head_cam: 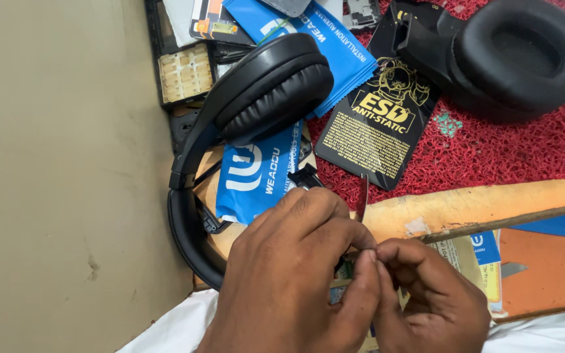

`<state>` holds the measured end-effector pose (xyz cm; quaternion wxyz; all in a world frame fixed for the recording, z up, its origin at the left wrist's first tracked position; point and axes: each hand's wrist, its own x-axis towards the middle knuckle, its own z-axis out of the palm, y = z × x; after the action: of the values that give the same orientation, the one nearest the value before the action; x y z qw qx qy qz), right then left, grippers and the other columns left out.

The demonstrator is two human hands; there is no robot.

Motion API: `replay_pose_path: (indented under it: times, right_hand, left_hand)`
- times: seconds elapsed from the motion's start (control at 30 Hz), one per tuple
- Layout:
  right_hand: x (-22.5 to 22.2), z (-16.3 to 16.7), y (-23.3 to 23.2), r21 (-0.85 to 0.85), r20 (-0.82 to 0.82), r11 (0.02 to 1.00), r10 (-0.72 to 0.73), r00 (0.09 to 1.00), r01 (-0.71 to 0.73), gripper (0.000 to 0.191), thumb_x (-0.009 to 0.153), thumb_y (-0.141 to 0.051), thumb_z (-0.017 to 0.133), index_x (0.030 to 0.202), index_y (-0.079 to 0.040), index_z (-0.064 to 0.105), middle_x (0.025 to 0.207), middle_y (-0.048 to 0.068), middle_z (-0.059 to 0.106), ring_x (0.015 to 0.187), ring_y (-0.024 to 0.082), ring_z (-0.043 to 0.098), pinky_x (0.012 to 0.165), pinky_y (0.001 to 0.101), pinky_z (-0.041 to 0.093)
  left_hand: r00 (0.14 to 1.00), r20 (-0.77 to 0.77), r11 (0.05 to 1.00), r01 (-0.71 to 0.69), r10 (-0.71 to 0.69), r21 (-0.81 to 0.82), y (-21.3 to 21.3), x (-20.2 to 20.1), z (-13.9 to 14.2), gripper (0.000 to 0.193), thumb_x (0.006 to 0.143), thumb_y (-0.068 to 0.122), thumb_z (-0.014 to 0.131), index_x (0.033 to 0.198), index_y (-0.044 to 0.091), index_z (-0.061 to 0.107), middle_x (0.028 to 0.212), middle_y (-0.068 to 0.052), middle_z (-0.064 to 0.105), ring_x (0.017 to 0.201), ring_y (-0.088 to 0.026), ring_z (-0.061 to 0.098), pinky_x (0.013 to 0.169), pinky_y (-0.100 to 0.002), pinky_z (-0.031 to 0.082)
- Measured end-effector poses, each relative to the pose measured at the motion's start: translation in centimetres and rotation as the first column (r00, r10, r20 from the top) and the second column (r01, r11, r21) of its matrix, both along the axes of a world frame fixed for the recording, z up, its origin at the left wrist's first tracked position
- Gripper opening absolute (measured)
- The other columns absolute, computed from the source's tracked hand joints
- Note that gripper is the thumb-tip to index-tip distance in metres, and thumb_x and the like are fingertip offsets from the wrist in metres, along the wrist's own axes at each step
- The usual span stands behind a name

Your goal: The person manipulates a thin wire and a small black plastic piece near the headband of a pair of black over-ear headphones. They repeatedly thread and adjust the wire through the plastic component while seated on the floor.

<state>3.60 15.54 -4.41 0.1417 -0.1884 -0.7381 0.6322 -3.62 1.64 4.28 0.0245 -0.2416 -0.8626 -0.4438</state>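
Observation:
My left hand (289, 274) and my right hand (429, 297) meet at the bottom middle, fingertips pinched together on a small part that the fingers hide. A thin metal tool (362, 196), like tweezers, sticks up from between them; which hand holds it is unclear. Black over-ear headphones (256, 98) lie just beyond my left hand, the headband curving down past its wrist. A second black ear cup (524, 52) rests at the top right on a red mat (524, 157).
A black anti-static pouch (377, 124) and blue packets (263, 173) lie between the ear cups. A wooden board (479, 206) runs right of my hands, with an orange sheet (544, 274) below it. A beige surface (60, 176) fills the left.

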Motion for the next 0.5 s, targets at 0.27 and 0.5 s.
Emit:
replay_pose_path:
  times: [0.27,0.5]
  right_hand:
    - [-0.2,0.9,-0.7,0.042,-0.008,0.999,0.023,1.0,-0.023,0.013,0.085,0.009,0.072,0.097,0.006,0.072,0.085,0.012,0.075,0.076,0.012,0.075,0.066,0.023,0.06]
    - [-0.1,3.1,1.4,0.199,-0.082,0.978,0.077,0.994,-0.06,0.021,0.087,0.007,0.069,0.107,0.004,0.069,0.1,0.016,0.073,0.09,0.015,0.074,0.076,0.0241,0.061]
  left_hand:
    - [1.0,-0.021,0.999,0.009,-0.01,-0.034,-0.1,0.0,-0.4,0.011,0.084,0.014,0.073,0.089,0.006,0.066,0.093,-0.008,0.06,0.091,-0.027,0.065,0.074,-0.042,0.052]
    - [1.0,0.016,1.0,0.019,-0.019,-0.012,-0.3,0.1,-0.1,0.01,0.083,0.01,0.073,0.09,0.005,0.068,0.093,-0.008,0.062,0.09,-0.027,0.065,0.075,-0.041,0.053]
